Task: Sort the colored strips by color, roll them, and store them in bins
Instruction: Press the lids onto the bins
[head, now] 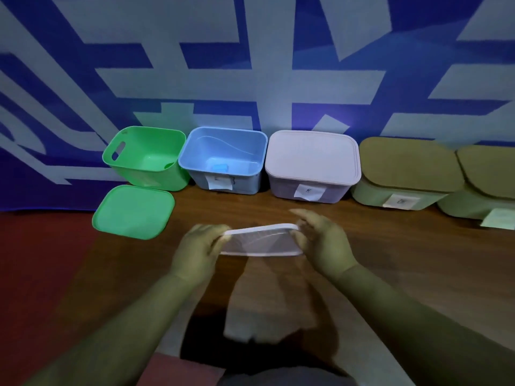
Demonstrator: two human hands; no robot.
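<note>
Closest to the person, low over the wooden table (pixel 390 260), a pale blurred patch (pixel 267 313) lies below the arms. It may be loose strips or only a reflection; the view is too smeared to tell.

Just beyond it, the left hand (pixel 199 247) and right hand (pixel 323 240) hold a pale lid (pixel 262 242) above the table, near flat. Each hand pinches one short edge, with the fingers curled over the rim. The lid probably belongs to the open blue bin (pixel 223 160). It looks thin and flexible, so pressing the two ends towards each other could bow it and let it spring free of one hand. If it is set down carelessly, it could land on the green lid (pixel 133 211), which lies flat to the left, and the two could get confused or slide.

Further back, the bins stand in a tight row against the wall:
- The green bin (pixel 145 157) is open.
- The blue bin holds a small blue piece (pixel 220 167), perhaps a rolled strip.
- The lilac bin (pixel 312 165) is still lidded.
- The two olive bins (pixel 404 168) (pixel 487 174) are also still lidded.

The bins touch or nearly touch, so a lid swung past them could nudge one. The odd colour cast makes a sorting mistake the likelier fault, especially between the two olive bins.
</note>
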